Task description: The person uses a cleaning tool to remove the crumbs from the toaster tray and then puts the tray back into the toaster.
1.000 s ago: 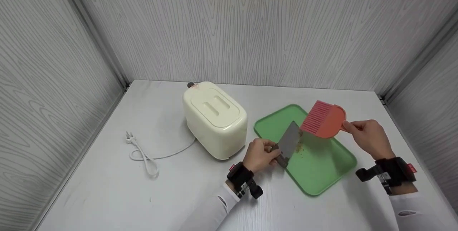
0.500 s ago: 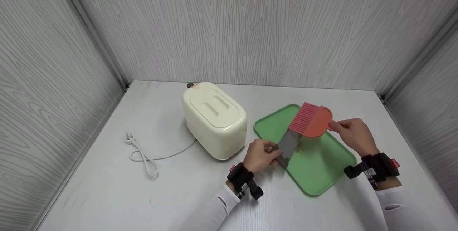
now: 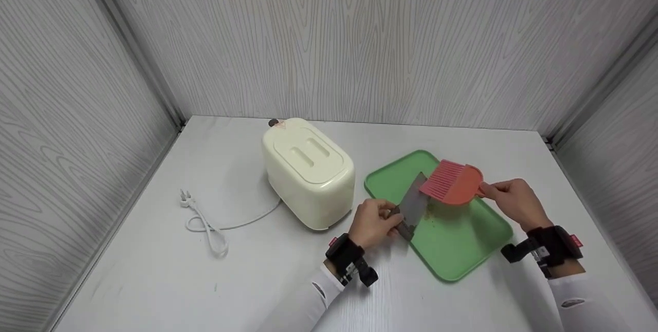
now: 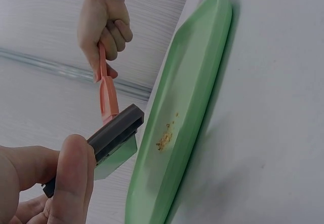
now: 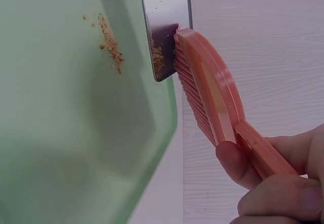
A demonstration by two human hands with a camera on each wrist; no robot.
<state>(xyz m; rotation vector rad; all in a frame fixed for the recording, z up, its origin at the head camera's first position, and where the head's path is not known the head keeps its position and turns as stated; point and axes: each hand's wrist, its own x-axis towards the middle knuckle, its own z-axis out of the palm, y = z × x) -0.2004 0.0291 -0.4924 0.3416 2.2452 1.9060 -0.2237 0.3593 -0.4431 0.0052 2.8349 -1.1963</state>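
My left hand pinches the dark handle of a metal scraper, whose blade is raised and tilted over the green tray. With my right hand I grip the thin handle of an orange brush with pink bristles. In the right wrist view the bristle tips touch or nearly touch the blade, where some brown crumbs lie near one end. Below, a small patch of loose crumbs is on the tray. From the left wrist, the scraper's handle hides part of the brush.
A cream toaster with a lid stands left of the tray, close to my left hand. Its white cord runs left to a plug on the white table. Wood-patterned panels enclose the back and sides.
My right hand has moved the brush left over the blade, then slightly back right and down toward me. The left hand and scraper have stayed nearly still.
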